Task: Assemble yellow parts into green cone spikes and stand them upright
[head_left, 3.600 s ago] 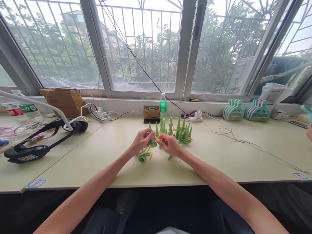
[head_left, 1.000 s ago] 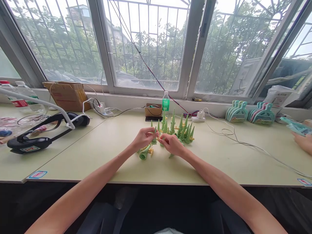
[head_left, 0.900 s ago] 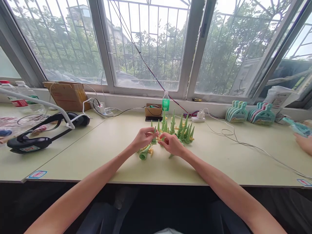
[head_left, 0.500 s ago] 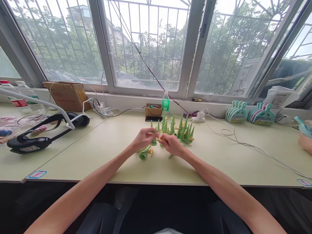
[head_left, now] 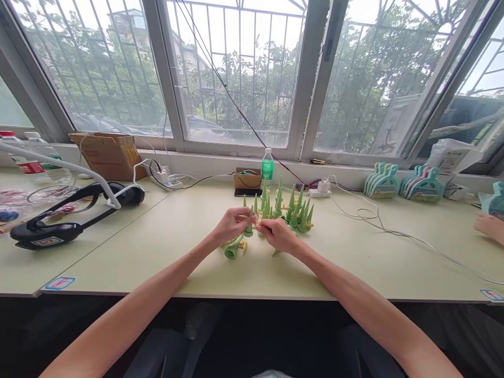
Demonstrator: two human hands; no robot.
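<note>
My left hand (head_left: 233, 224) is closed around a green plant-watering spike (head_left: 249, 227), held upright with its tip up. Close beside it, my right hand (head_left: 277, 233) pinches a small yellow valve (head_left: 255, 226) against the spike's side; my fingers mostly hide it. Beneath my left hand lies another green spike (head_left: 232, 249) on its side, open end toward me, with loose yellow valves (head_left: 243, 245) next to it. Behind and right of my hands, several green spikes (head_left: 292, 203) stand tip up in a cluster, some with yellow valves fitted low on their sides.
A green-labelled bottle (head_left: 268, 167) and a small cardboard box (head_left: 247, 181) stand behind the cluster. Black headgear (head_left: 55, 231) lies left. White cable (head_left: 394, 231) crosses the right side, near light-blue plastic pieces (head_left: 382, 181). Another person's hand (head_left: 490, 226) holds a light-blue piece at far right.
My hands stay almost in place, with the right fingers slightly shifted at the valve. At the far right, the other person's hand has moved a little left and up with the light-blue piece.
</note>
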